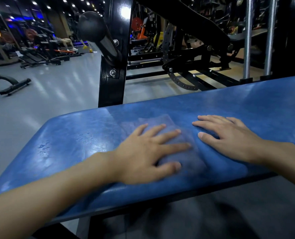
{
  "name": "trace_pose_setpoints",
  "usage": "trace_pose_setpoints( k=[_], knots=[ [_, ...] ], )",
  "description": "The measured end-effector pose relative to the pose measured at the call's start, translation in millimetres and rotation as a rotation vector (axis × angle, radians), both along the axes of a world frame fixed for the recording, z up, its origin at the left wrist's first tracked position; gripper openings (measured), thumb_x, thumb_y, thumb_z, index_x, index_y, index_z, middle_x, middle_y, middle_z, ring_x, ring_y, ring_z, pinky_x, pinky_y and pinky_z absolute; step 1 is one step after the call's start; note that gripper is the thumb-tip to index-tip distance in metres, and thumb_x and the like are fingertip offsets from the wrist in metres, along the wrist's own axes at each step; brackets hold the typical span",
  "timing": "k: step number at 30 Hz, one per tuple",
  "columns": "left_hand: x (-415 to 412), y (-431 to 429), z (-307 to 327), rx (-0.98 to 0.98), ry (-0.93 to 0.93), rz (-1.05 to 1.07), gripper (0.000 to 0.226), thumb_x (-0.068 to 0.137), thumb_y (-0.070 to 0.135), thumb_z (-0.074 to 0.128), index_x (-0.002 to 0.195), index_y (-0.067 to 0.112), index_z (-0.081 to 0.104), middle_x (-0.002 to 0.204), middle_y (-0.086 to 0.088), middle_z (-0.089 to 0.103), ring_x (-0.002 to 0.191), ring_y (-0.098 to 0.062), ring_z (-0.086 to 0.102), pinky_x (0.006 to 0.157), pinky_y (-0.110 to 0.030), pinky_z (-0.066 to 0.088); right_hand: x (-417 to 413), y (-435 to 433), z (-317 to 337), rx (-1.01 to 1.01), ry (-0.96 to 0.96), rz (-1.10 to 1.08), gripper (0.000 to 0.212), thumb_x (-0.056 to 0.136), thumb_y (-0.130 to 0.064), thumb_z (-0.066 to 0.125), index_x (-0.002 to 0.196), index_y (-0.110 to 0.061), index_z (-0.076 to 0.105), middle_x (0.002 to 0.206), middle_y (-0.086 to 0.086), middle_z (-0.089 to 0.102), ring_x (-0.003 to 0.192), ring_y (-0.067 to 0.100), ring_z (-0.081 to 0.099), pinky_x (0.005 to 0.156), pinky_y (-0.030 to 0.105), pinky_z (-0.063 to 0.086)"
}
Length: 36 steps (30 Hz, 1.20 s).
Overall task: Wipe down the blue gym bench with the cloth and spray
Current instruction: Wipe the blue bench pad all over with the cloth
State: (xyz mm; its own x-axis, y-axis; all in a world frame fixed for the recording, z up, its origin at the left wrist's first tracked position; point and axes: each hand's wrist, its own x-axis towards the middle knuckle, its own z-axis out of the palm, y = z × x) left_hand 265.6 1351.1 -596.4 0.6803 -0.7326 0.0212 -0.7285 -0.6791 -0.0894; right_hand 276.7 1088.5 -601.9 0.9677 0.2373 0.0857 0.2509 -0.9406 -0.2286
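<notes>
Behind the blue bench (229,107), a black upright (112,69).

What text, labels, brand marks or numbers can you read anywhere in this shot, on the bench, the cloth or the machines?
None can be read.
blue bench: no print or logo shows on the pad.
cloth under the left hand: blurred, no visible marking.
black upright: bare paint and bolts only.
orange weight plate in the background: any lettering is too small and dark to read.

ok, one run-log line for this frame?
left hand: flat on blue cloth | right hand: flat on blue bench pad | droplets left | spray bottle: unseen
</notes>
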Motion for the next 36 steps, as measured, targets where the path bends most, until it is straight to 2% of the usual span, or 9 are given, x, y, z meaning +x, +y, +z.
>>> trace_pose_setpoints(
  k=[3,6,10,16,19,22,27,31,36],
  knots=[
    [-10,4,5,-0.033,0.010,-0.067,0.062,0.088,0.070,0.019,0.149,0.055,0.018,0.164,0.014,0.013,0.151,-0.020,0.011,0.119,-0.052,0.010,2,3,3,0.046,-0.022,-0.028,0.057,0.087,-0.058,0.024,0.139,-0.044,0.044,0.154,-0.020,0.031,0.144,0.000,0.018,0.119,0.043,0.011],
    [16,9,7,-0.036,0.027,-0.001,0.066,0.086,0.072,0.016,0.149,0.054,0.021,0.164,0.015,0.013,0.150,-0.014,0.011,0.120,-0.048,0.009,3,16,3,0.053,-0.036,-0.006,0.058,0.090,-0.062,0.023,0.142,-0.042,0.040,0.155,-0.018,0.030,0.145,0.002,0.017,0.119,0.045,0.011],
    [80,38,3,-0.099,0.011,0.166,0.068,0.083,0.075,0.012,0.146,0.055,0.027,0.160,0.017,0.024,0.148,-0.008,0.019,0.119,-0.049,0.016,0,26,-2,-0.032,0.009,0.019,0.061,0.089,-0.063,0.019,0.146,-0.045,0.030,0.158,-0.021,0.018,0.147,0.001,0.007,0.120,0.043,0.004],
    [139,77,0,-0.104,-0.037,0.561,0.050,0.094,0.067,0.023,0.141,0.054,0.034,0.153,0.011,0.037,0.142,-0.018,0.031,0.113,-0.053,0.022,-1,28,0,-0.030,0.012,0.016,0.059,0.089,-0.061,0.019,0.146,-0.046,0.029,0.158,-0.022,0.017,0.145,-0.001,0.006,0.119,0.041,0.003],
    [114,59,0,-0.077,-0.010,0.504,0.063,0.088,0.070,0.014,0.146,0.052,0.027,0.158,0.013,0.029,0.145,-0.020,0.025,0.112,-0.056,0.019,-2,28,0,-0.032,0.010,0.018,0.058,0.090,-0.060,0.020,0.146,-0.046,0.029,0.157,-0.022,0.018,0.145,-0.001,0.007,0.119,0.042,0.004],
    [63,36,4,-0.016,0.006,0.329,0.073,0.079,0.074,0.002,0.148,0.056,0.016,0.163,0.017,0.016,0.149,-0.019,0.015,0.117,-0.054,0.012,0,27,0,-0.008,0.011,0.012,0.053,0.093,-0.057,0.022,0.144,-0.046,0.032,0.157,-0.022,0.020,0.145,-0.001,0.008,0.119,0.041,0.004],
    [-20,17,3,0.016,0.016,-0.024,0.064,0.088,0.071,0.013,0.150,0.055,0.010,0.165,0.016,0.003,0.152,-0.018,0.003,0.120,-0.052,0.005,4,28,1,0.075,0.002,-0.023,0.053,0.092,-0.055,0.020,0.139,-0.046,0.043,0.154,-0.022,0.030,0.144,-0.001,0.015,0.119,0.042,0.007],
    [5,31,8,-0.033,0.043,0.032,0.066,0.086,0.071,0.015,0.149,0.053,0.020,0.164,0.016,0.010,0.151,-0.013,0.006,0.121,-0.046,0.005,1,39,4,0.030,-0.008,0.001,0.057,0.089,-0.058,0.020,0.142,-0.044,0.038,0.156,-0.020,0.026,0.147,0.002,0.010,0.119,0.044,0.005],
    [89,84,4,-0.110,-0.018,0.285,0.066,0.085,0.073,0.014,0.146,0.053,0.030,0.158,0.014,0.030,0.146,-0.011,0.026,0.117,-0.048,0.023,-4,48,-1,-0.019,0.038,0.052,0.063,0.087,-0.064,0.014,0.146,-0.047,0.027,0.159,-0.023,0.013,0.146,-0.001,0.002,0.120,0.043,0.000]
  ],
)
